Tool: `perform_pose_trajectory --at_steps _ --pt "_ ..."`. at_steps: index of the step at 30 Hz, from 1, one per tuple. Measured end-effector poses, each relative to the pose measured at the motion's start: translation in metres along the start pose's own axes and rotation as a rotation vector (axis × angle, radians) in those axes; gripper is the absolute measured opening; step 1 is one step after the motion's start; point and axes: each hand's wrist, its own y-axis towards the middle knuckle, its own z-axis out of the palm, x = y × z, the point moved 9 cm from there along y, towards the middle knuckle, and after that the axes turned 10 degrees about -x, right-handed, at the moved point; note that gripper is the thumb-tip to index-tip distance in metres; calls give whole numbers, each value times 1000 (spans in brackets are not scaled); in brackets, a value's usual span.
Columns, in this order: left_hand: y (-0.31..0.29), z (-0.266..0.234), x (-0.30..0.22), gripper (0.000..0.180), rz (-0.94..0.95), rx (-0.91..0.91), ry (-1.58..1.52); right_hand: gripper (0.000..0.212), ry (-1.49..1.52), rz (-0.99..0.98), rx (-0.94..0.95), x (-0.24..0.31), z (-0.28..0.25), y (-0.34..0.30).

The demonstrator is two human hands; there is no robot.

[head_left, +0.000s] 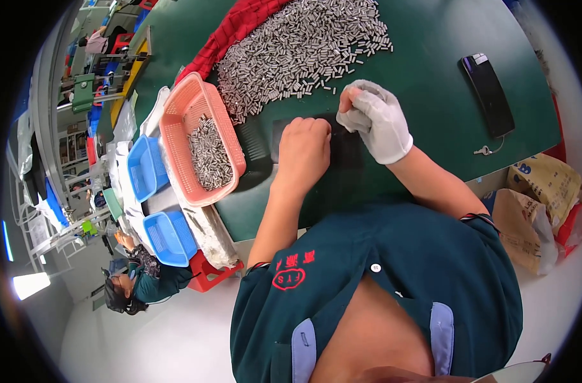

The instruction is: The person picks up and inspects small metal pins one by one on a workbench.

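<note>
My bare left hand [304, 153] rests on a dark flat pad [347, 152] at the table's near side. Its fingers are curled in, and whatever they hold is hidden. To its right, my right hand [377, 122] wears a white glove, with a bare fingertip showing. Thumb and fingers are pinched together there; anything between them is too small to make out. Beyond both hands spreads a large heap of short, shiny metal cylinders [297, 54]. Left of my left hand, a pink plastic basket [171, 131] holds a smaller pile of the same cylinders [209, 156].
A red cloth [230, 30] borders the heap. A black phone-like device [489, 96] with a key [481, 151] lies on the green table [431, 57] at right. Two blue baskets [169, 237] stand left, near another person [153, 281]. Sacks [527, 217] sit beside the table at right.
</note>
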Motion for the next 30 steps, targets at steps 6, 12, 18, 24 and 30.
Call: perform_pose_trajectory --at_steps 6,12,18,24,30 --pt "-11 -4 16 17 -166 -99 -231 31 71 -8 20 0 -2 4" --pt "-18 -6 20 12 -134 -227 -201 56 180 10 140 -6 5 9" --pt "-19 -2 19 9 -146 -246 -207 58 233 47 95 -15 -1 19" --pt "-19 -2 19 10 -132 -260 -207 55 243 69 107 -17 1 21" --pt "-19 -2 18 10 -137 -272 -216 54 229 68 106 -17 1 21"
